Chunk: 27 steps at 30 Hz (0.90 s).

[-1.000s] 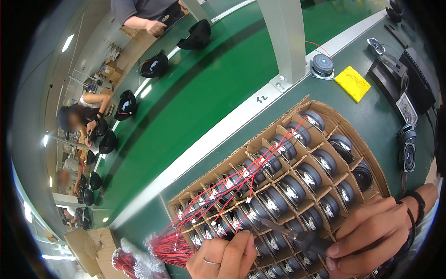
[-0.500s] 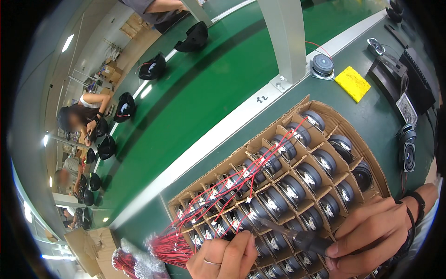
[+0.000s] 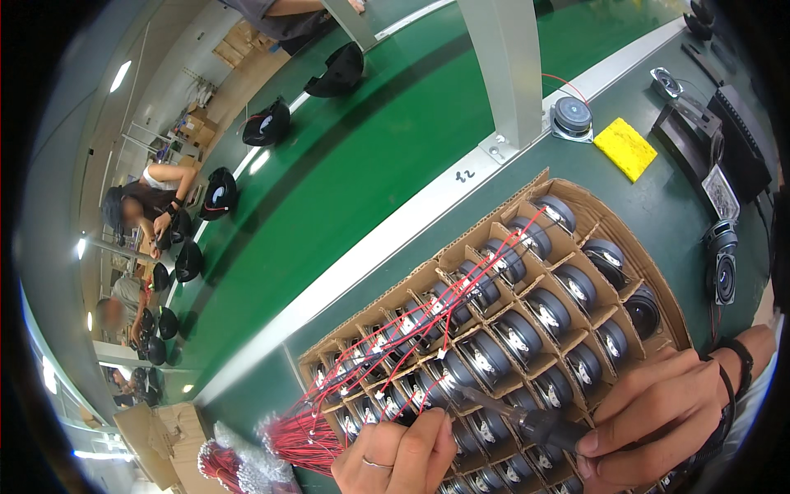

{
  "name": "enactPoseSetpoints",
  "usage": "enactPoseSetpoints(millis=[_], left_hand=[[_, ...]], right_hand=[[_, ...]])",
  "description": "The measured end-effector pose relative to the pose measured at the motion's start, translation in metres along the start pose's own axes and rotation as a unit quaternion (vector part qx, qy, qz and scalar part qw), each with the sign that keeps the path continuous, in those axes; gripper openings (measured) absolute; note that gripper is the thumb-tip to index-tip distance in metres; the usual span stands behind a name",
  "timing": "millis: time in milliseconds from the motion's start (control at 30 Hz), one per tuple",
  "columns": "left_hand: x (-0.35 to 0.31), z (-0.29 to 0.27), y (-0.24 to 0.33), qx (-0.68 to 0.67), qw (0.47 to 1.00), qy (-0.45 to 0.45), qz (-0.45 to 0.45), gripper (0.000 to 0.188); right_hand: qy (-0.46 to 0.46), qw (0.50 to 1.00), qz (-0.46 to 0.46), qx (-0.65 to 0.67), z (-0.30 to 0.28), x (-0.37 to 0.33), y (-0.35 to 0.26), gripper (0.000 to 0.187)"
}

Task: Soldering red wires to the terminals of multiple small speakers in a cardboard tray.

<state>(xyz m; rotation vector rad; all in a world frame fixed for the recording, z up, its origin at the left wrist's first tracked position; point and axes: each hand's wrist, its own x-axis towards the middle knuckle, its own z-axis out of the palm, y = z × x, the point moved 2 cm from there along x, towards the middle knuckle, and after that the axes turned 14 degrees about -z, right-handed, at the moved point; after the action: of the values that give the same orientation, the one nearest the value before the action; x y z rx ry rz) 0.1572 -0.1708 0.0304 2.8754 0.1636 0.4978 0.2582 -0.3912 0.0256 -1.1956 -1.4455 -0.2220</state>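
Observation:
A cardboard box with divider cells holds rows of small round speakers, their metal terminals showing. My right hand grips a soldering iron by its dark handle, and the iron's tip reaches in over a speaker near the middle of the box. Close to that tip, my left hand is closed in a pinch on a thin red wire; the fingers partly hide the wire's end. More red wires with white connectors lie across the upper speaker rows.
Bundles of red wires lie left of the box. Beyond it runs a green conveyor belt with black housings along its far side and a metal post. A yellow sponge and loose speakers sit at right. Co-workers are across.
The black housings on the belt have shifted slightly toward the lower left. At the top, another person's arm has moved a little right. Both my hands and the soldering iron look unmoved.

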Motion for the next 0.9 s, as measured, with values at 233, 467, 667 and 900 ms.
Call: enactPoseSetpoints(millis=[233, 467, 667, 900], left_hand=[[-0.0015, -0.0001, 0.0008, -0.002, 1.0, -0.01, -0.006, 0.022], [-0.0008, 0.0, 0.0008, -0.003, 1.0, -0.006, -0.002, 0.022], [-0.0004, -0.0007, 0.001, -0.001, 1.0, -0.007, -0.002, 0.021], [-0.0007, -0.0007, 0.0013, 0.003, 1.0, -0.006, -0.003, 0.021]], right_hand=[[-0.006, 1.0, 0.0, -0.001, -0.0008, -0.0003, -0.0009, 0.02], [-0.003, 1.0, 0.001, -0.003, -0.0003, -0.0002, -0.0006, 0.019], [-0.003, 1.0, 0.001, -0.003, -0.0007, 0.0009, -0.0012, 0.019], [-0.001, 1.0, -0.002, -0.002, -0.0011, 0.0011, -0.0015, 0.019]])
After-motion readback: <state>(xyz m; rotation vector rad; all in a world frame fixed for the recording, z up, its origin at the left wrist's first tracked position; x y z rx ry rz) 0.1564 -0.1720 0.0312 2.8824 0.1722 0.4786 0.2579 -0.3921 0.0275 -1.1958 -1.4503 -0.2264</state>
